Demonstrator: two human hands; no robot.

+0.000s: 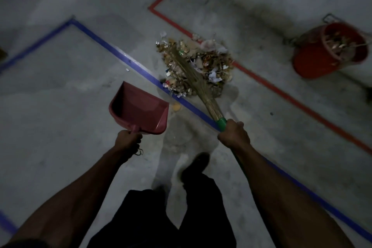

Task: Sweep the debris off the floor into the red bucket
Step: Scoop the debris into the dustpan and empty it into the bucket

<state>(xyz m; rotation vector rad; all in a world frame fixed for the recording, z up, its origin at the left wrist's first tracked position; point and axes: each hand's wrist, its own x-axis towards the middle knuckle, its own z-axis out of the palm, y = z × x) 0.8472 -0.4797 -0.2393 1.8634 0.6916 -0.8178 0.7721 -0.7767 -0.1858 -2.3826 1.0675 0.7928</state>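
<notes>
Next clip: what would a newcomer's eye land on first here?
The debris pile mid-floor, straddling blue and red tape lines, with the broom held by the right hand lying across it. Next, the pink dustpan, held low by the left hand, and the part-filled red bucket at right.

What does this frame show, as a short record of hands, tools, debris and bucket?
left hand: grips dustpan handle, pan looks empty
right hand: grips broom at green collar
debris pile: on floor between blue tape line and red tape line, broom bristles over it
red bucket: right of pile, already holds debris
</notes>
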